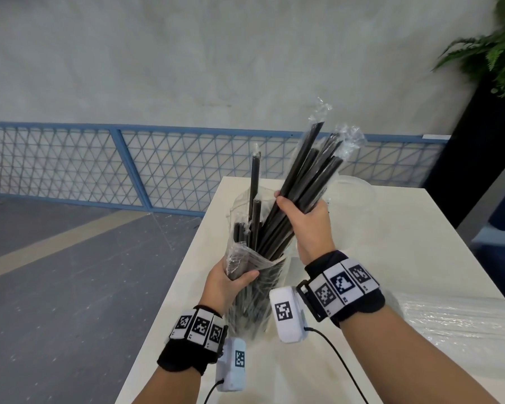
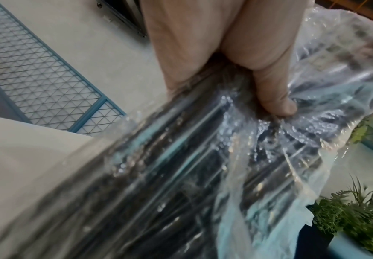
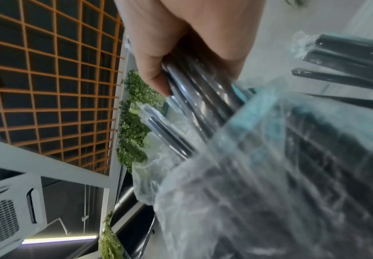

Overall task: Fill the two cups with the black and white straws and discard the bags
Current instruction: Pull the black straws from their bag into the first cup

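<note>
A clear plastic bag point(image 1: 250, 290) of black straws is held upright above the white table point(image 1: 405, 258). My left hand point(image 1: 231, 282) grips the bag near its open mouth; the thumb presses into the plastic point(image 2: 276, 103). My right hand point(image 1: 306, 220) grips a bundle of individually wrapped black straws point(image 1: 306, 176) that sticks up and to the right out of the bag, seen close in the right wrist view as black straws point(image 3: 194, 98). One clear cup point(image 1: 239, 205) stands behind the bag, a second clear cup point(image 1: 350, 196) to its right, partly hidden by the straws.
A bag of white straws point(image 1: 461, 322) lies on the table at the right. The table's left edge runs close to the left hand. A blue lattice fence point(image 1: 99, 161) and a potted plant point(image 1: 496, 45) stand beyond.
</note>
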`<state>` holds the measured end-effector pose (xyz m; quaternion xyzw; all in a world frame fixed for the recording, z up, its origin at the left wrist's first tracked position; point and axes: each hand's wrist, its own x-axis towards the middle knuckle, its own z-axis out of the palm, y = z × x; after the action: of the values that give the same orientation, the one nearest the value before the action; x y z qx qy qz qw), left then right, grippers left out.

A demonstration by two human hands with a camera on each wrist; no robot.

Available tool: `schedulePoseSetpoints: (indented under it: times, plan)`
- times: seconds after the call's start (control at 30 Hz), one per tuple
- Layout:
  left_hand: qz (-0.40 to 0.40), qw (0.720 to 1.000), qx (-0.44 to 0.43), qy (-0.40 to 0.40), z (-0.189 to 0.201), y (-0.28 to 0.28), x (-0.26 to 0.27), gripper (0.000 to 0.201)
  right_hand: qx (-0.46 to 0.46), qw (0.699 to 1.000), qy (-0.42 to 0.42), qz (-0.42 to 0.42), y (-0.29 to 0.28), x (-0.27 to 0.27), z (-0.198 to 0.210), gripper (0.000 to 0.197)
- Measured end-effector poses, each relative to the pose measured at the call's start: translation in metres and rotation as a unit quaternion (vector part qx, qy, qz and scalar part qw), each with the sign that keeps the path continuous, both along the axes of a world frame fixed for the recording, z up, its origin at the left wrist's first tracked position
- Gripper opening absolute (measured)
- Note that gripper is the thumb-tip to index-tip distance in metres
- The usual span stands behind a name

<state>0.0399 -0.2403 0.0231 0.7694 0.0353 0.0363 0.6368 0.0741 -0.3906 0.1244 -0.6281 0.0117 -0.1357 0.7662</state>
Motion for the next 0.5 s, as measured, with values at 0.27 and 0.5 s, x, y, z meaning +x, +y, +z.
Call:
schedulePoseSetpoints:
  times: [0.27, 0.5]
  plan:
    - [-0.006, 1.0, 0.018, -0.019, 0.006, -0.001, 0.0, 0.029, -0.044, 0.991, 0.002, 0.125, 0.001, -0.007, -0.005, 0.027]
    - [-0.042, 0.998, 0.014, -0.049, 0.018, 0.0, -0.002, 0.049, -0.028, 0.991, 0.022, 0.129, 0.007, -0.007, -0.008, 0.031]
